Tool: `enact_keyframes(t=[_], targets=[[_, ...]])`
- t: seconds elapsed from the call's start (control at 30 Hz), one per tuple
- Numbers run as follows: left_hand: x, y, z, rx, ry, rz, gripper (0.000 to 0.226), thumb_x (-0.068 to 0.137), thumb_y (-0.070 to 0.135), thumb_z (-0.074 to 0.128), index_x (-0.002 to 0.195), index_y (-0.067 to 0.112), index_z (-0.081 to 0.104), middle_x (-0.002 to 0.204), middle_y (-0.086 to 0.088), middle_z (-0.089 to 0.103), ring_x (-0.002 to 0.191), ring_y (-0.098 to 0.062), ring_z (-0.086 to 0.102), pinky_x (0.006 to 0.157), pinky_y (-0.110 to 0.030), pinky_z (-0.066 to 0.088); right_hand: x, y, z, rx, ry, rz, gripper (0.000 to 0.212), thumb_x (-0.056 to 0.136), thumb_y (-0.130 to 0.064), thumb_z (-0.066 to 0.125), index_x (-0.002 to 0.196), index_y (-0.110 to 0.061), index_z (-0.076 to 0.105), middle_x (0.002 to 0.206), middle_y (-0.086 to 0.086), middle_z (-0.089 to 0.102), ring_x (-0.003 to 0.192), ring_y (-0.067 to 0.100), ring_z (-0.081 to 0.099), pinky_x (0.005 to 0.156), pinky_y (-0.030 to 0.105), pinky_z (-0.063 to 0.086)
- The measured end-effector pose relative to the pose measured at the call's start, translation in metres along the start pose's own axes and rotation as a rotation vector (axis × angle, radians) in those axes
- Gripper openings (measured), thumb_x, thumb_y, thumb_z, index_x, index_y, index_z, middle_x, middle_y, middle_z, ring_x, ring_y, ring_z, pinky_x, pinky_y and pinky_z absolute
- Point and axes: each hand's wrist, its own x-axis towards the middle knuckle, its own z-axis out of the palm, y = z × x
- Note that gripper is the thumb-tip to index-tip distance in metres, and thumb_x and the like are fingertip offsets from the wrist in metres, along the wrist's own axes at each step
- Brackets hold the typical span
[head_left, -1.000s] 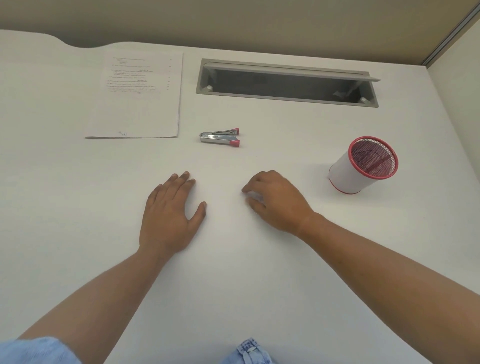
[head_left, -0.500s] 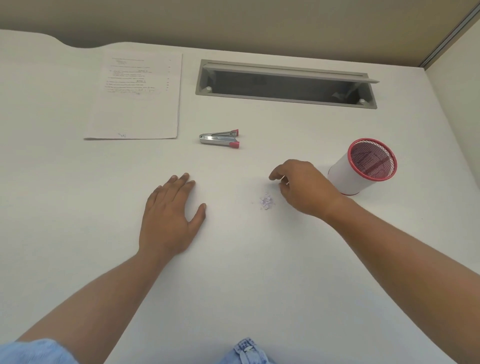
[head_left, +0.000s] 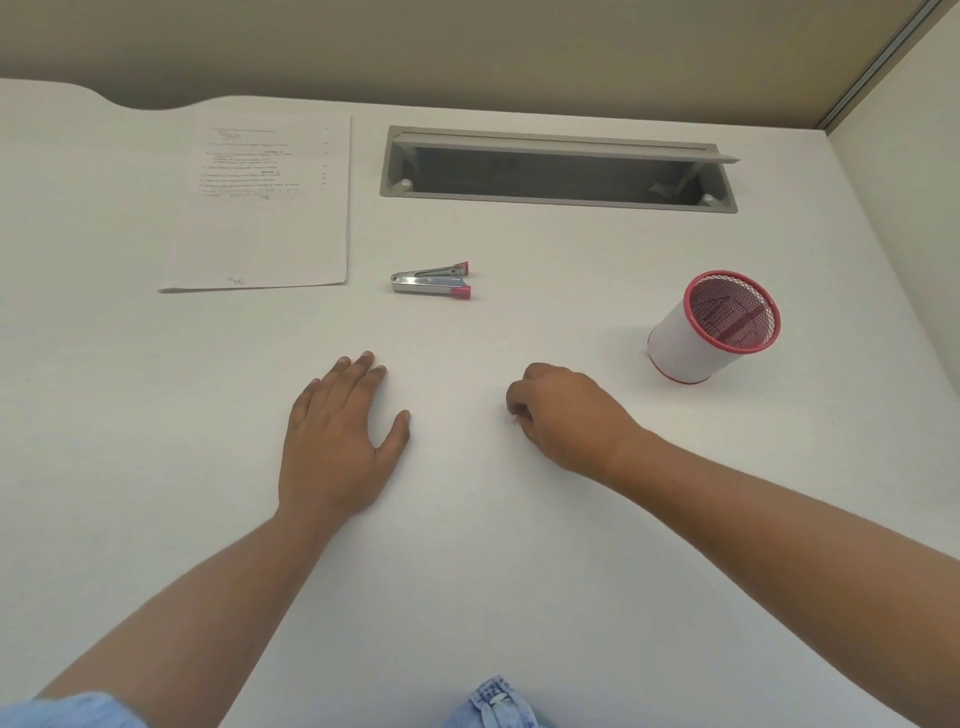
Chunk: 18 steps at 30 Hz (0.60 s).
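Resting flat on the white worktop (head_left: 467, 597), the left hand (head_left: 340, 441) lies palm down near the middle, its fingers straight and close together, its thumb spread to the side; it holds nothing. The right hand (head_left: 566, 418) sits just beside it, knuckles up, with its fingers curled and their tips drawn against the thumb on a lilac scrap (head_left: 513, 419). Only a sliver of that scrap shows at the fingertips; the hand hides the rest.

Readable markings: none. The printed sheet (head_left: 270, 228) toward the far left corner carries several lines of text and a small handwritten mark near its near edge, all too small to read. The stapler (head_left: 431, 280), chrome with pink end caps, lies on its side just right of the sheet, well apart from both hands; no brand is legible.

A white pen cup (head_left: 691, 348) with a red rim and red mesh inside stands toward the right edge, near the right hand but not touching it. A grey cable slot (head_left: 558, 169) with its flap raised runs along the far edge. A light blue sleeve (head_left: 67, 712) shows at the near left corner.
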Motion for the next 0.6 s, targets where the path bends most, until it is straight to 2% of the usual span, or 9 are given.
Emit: enact_keyframes(t=[0.27, 0.37, 0.47, 0.53, 0.6], targets=[[0.000, 0.000, 0.001, 0.002, -0.001, -0.002, 0.061, 0.092, 0.054, 0.041, 0.143, 0.022, 0.049, 0.158, 0.006, 0.041, 0.150, -0.016, 0.030, 0.123, -0.040, 0.019, 0.009, -0.014, 0.001, -0.141, -0.011, 0.087, 0.016, 0.075, -0.002, 0.055, 0.086, -0.006, 0.066, 0.087, 0.010, 0.066, 0.078, 0.029, 0.062, 0.068, 0.037, 0.053], [0.000, 0.000, 0.002, 0.000, 0.007, 0.002, 0.061, 0.092, 0.055, 0.041, 0.142, 0.021, 0.050, 0.157, 0.005, 0.043, 0.149, -0.017, 0.033, 0.123, -0.041, 0.021, 0.011, -0.015, 0.001, -0.106, -0.005, 0.127, 0.017, 0.073, -0.003, 0.057, 0.085, -0.007, 0.068, 0.086, 0.009, 0.068, 0.079, 0.029, 0.063, 0.067, 0.035, 0.053], [-0.001, 0.000, 0.001, 0.006, 0.016, 0.009, 0.061, 0.092, 0.055, 0.040, 0.141, 0.020, 0.051, 0.156, 0.005, 0.044, 0.148, -0.018, 0.034, 0.123, -0.041, 0.022, 0.012, -0.009, -0.005, 0.203, 0.008, 0.313, 0.009, 0.070, -0.008, 0.066, 0.075, -0.014, 0.071, 0.081, 0.000, 0.070, 0.076, 0.019, 0.064, 0.064, 0.027, 0.052], [-0.001, 0.000, 0.000, 0.003, 0.008, 0.006, 0.062, 0.092, 0.055, 0.040, 0.141, 0.020, 0.051, 0.156, 0.005, 0.043, 0.148, -0.018, 0.033, 0.122, -0.041, 0.021, 0.009, 0.001, -0.011, 0.544, 0.041, 0.486, 0.006, 0.066, -0.007, 0.072, 0.068, -0.012, 0.072, 0.073, -0.002, 0.071, 0.069, 0.012, 0.064, 0.061, 0.023, 0.051], [-0.001, 0.000, 0.000, 0.002, -0.001, 0.003, 0.062, 0.092, 0.055, 0.039, 0.142, 0.021, 0.050, 0.157, 0.005, 0.042, 0.149, -0.017, 0.032, 0.123, -0.041, 0.021, 0.003, 0.009, -0.019, 0.987, 0.071, 0.645, 0.004, 0.068, 0.001, 0.072, 0.069, -0.002, 0.071, 0.073, 0.005, 0.071, 0.067, 0.015, 0.066, 0.067, 0.024, 0.056]])
